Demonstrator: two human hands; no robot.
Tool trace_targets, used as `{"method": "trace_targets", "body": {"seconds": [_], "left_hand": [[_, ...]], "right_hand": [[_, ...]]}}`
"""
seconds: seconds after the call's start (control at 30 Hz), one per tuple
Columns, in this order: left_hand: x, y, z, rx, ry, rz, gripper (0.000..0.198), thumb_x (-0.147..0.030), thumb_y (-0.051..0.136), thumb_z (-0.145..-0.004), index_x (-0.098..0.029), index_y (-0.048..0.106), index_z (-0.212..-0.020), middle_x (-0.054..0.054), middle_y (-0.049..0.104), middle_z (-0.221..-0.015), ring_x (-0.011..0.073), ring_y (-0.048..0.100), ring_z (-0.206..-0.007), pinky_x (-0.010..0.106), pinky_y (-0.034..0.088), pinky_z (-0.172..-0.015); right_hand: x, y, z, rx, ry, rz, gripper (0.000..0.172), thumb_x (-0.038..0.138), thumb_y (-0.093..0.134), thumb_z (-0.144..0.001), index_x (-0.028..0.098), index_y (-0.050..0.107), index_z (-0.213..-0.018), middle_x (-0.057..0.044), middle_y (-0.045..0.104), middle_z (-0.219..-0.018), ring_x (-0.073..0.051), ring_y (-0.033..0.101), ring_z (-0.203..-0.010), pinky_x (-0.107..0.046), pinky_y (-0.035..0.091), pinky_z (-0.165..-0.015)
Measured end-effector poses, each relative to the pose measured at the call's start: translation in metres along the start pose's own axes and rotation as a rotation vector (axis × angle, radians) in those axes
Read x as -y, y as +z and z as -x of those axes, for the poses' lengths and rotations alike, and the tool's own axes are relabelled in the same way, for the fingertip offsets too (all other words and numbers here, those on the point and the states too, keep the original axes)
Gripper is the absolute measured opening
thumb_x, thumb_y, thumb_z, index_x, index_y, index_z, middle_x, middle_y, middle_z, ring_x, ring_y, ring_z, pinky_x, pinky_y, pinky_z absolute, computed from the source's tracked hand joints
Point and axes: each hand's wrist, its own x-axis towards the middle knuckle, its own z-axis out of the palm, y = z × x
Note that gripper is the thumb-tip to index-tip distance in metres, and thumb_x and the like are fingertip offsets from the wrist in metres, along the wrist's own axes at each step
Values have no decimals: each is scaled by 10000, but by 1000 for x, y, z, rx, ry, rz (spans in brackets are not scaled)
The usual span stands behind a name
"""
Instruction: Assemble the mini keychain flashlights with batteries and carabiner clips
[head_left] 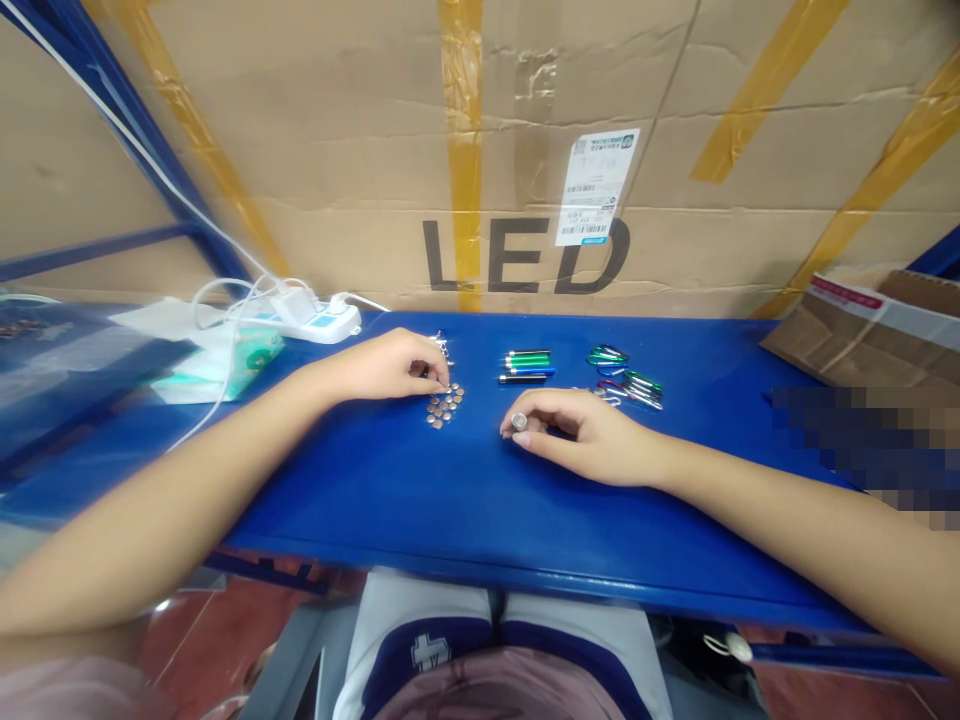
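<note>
My left hand [397,365] reaches over the far side of a loose pile of button cells [445,408]. Its thumb and fingertips are closed in a pinch on a button cell at the pile's upper edge. To the right, my right hand [574,430] rests low over the blue tabletop. Its thumb and curled fingers grip a small metal tube [519,423], whose round silvery end faces me; the rest is hidden in the fingers. Behind the hands lie several slim tubes [529,366] in black, green and blue, side by side. Small metal clips [442,345] are partly hidden behind my left hand.
Coloured carabiners with small metal parts [626,380] lie beyond my right hand. A white power strip [322,322] with cables and a tissue pack [251,360] are at left. A large cardboard box [360,180] stands behind the blue table [390,500]; an open carton [862,330] sits right.
</note>
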Motion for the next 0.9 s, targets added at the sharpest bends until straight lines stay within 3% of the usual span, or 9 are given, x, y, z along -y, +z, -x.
{"method": "trace_targets", "body": {"seconds": [0.13,0.37,0.5,0.6,0.73,0.9], "left_hand": [[1,0,0,-1,2,13,140,-202,641,-878,-177,778,-888,35,743,-844,126,657,-715,210,466,-638],[-1,-4,1,-42,-117,110,135,-302,701,-872,-185,764,-898,35,750,-915,148,659,-783,229,480,-683],[-27,5,-5,-121,-164,416,194,-369,735,-866,-178,742,-901,33,744,-893,150,662,-796,262,515,-737],[-56,18,-9,-174,-99,602,181,-342,751,-860,-166,719,-881,27,718,-875,128,630,-762,251,500,-701],[-81,31,-12,-217,-36,523,137,-300,738,-878,-164,724,-864,15,677,-867,101,568,-727,231,453,-656],[-79,35,-13,-263,-62,504,134,-285,734,-880,-154,724,-853,15,658,-847,97,555,-711,227,430,-636]], "right_hand": [[1,0,0,8,-1,2,234,361,593,-974,157,680,-1047,-84,715,-978,-160,615,-784,-311,521,-733],[1,0,0,7,6,-6,237,362,594,-970,152,680,-1041,-81,709,-958,-158,609,-769,-307,516,-723],[0,1,-1,7,9,-24,241,360,592,-967,148,678,-1042,-80,701,-952,-157,602,-761,-308,511,-721],[-2,2,-2,-1,-3,-35,233,361,595,-964,148,669,-1025,-41,661,-851,-144,574,-715,-289,492,-687],[-4,2,-3,-10,-35,-12,199,348,596,-963,154,633,-936,18,551,-720,-117,506,-642,-248,436,-610],[-5,2,-4,-2,-34,-23,202,349,591,-967,153,636,-947,20,542,-723,-116,491,-644,-248,432,-613]]}}
